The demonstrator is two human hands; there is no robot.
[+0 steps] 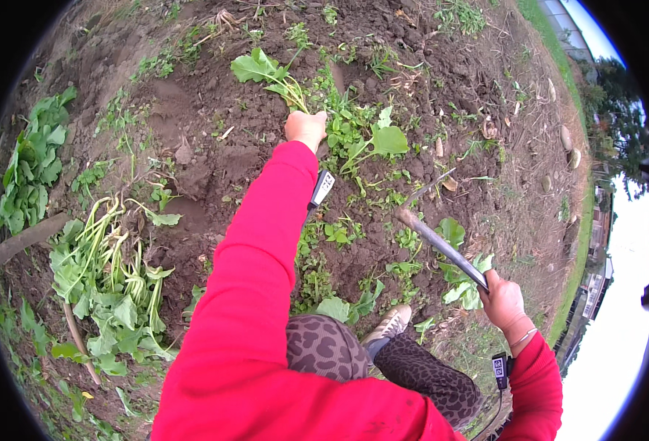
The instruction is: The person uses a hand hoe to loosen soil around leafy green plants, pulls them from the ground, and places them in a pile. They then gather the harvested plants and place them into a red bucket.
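Note:
My left hand (306, 130), stretched far ahead, is closed round the stems of a leafy green plant (289, 90). Its broad leaves stick out beyond my fist to the upper left. In my right hand (502, 300) is a hand tool (446, 250) with a grey shaft and a thin blade set at an angle on its far end. The blade points away over the soil, apart from the left hand. Another broad-leaved plant (385, 141) stands just right of my left hand, among low weeds (343, 121). Where the held stems meet the ground is hidden by my hand.
Pulled leafy plants lie in a pile (115, 287) at the left, near a wooden pole (27, 244). More leaves (34, 165) are heaped farther left. My shoe (389, 323) is on the soil among leaves. Stones (565, 137) edge the plot at the right, beside grass.

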